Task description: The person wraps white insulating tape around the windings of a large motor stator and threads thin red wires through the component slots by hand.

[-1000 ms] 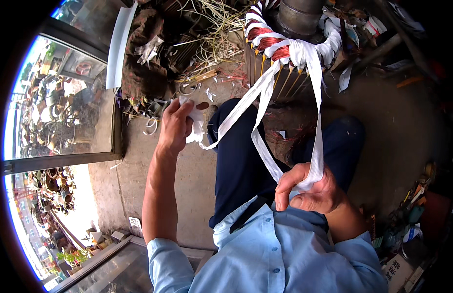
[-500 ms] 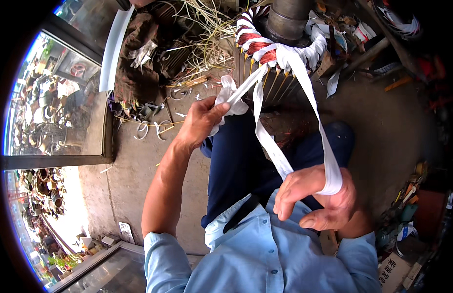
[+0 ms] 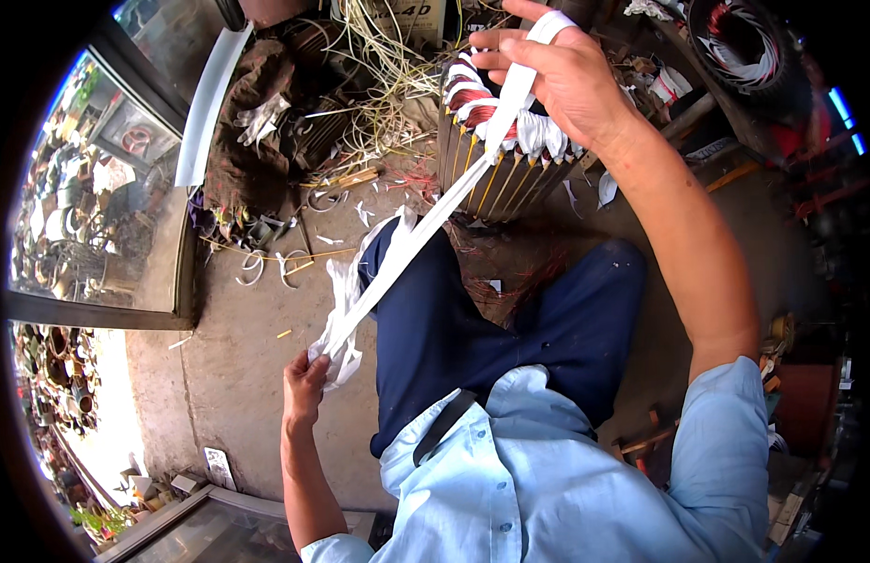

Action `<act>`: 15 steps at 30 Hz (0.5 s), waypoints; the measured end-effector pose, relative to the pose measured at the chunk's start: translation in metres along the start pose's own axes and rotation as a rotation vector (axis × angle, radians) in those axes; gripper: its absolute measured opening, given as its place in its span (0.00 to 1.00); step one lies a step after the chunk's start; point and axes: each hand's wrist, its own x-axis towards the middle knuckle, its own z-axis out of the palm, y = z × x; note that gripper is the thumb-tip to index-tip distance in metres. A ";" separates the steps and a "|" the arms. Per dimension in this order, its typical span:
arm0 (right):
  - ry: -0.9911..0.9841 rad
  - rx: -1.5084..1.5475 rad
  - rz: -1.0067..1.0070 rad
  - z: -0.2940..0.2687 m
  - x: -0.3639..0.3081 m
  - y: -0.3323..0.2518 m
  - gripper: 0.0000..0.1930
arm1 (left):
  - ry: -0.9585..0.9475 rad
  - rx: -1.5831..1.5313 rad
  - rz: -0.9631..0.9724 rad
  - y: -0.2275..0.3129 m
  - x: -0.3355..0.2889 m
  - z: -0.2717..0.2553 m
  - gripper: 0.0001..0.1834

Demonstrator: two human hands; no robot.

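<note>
A motor stator with red copper windings stands upright ahead of my knees. White binding tape wraps part of its winding ring, and yellow strips stick out of its slots. At the lower left, my left hand is closed on a loose bunch of this tape. From there the tape runs taut up to my right hand, which is over the top of the stator. The tape passes around that hand, whose fingers are stretched out and apart. My right hand covers part of the winding ring.
Tangled pale strands lie behind the stator's left side. A dark cloth heap is beside a glass door. Another wound stator sits at the far right. Cut scraps and red wire bits litter the floor.
My right hand has moved up and forward from near my lap to above the stator, carrying the tape loop. My left hand has drawn back toward me and left, stretching the tape.
</note>
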 end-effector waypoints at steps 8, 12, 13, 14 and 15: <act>-0.209 -1.245 -0.016 -0.019 -0.009 -0.026 0.12 | 0.023 0.098 0.123 -0.010 0.016 -0.007 0.09; -0.088 -1.922 -0.127 -0.040 -0.004 -0.055 0.08 | -0.005 0.106 0.147 -0.009 0.029 0.003 0.11; -0.079 -1.923 -0.045 -0.043 -0.002 -0.062 0.09 | -0.017 0.109 0.151 -0.012 0.031 0.005 0.11; -0.086 -1.815 0.001 -0.054 0.001 -0.062 0.11 | -0.029 0.111 0.156 -0.014 0.033 0.008 0.11; -0.097 -1.690 0.033 -0.052 0.004 -0.061 0.12 | -0.022 0.117 0.158 -0.015 0.032 0.006 0.11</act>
